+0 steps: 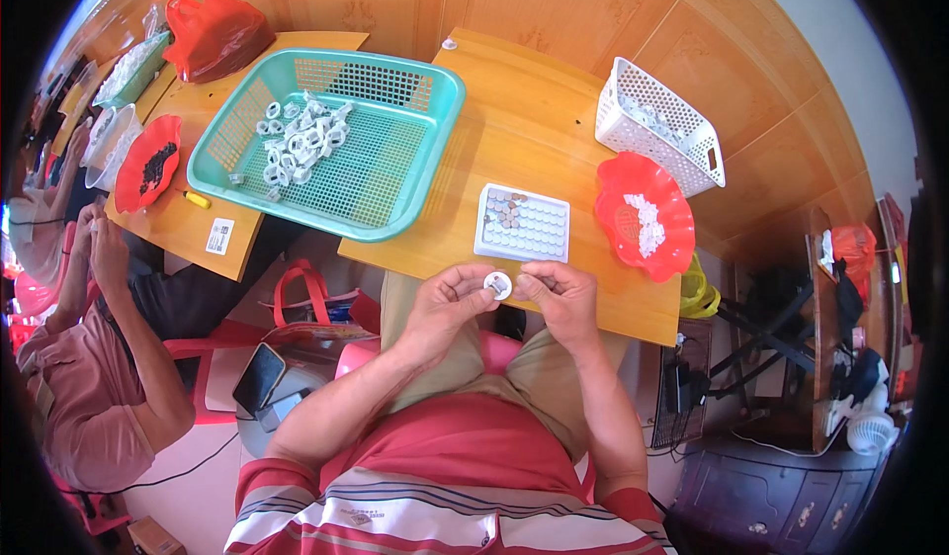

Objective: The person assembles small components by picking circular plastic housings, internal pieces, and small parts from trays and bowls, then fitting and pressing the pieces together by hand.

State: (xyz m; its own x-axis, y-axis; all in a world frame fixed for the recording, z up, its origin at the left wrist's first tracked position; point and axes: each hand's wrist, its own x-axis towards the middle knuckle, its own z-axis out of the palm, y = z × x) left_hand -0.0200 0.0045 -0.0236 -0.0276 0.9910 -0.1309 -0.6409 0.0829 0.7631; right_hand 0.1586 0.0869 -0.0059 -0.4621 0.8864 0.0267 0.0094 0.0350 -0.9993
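Here your wooden worktop (554,130) fills the middle of the view, with a second wooden table (188,219) butted to its left and wood-panelled wall behind both. On it, largest first: a teal mesh basket (415,90) holding a loose heap of small white plastic rings (301,140), a white slotted basket (633,90) at the far right with more white parts inside, a red scalloped dish (623,224) carrying a small pile of white pieces (647,224), and a white grid tray (534,234) right in front of you, only a few cells at its top left filled.

Your hands meet just below the near edge of the worktop, over your lap. Your left hand (445,308) pinches a small round white part (497,284) between thumb and fingers, and your right hand (559,298) closes on it from the other side, fingertips touching it.

To judge by that, you are fitting or checking one piece, and the grid tray is barely started. The next move calls for a steady pinch and a short reach forward to an empty cell.

At the left, another person in a pink sleeve (89,417) works at the second table beside a red dish of dark pieces (148,165). A phone (259,377) lies on a pink stool below.
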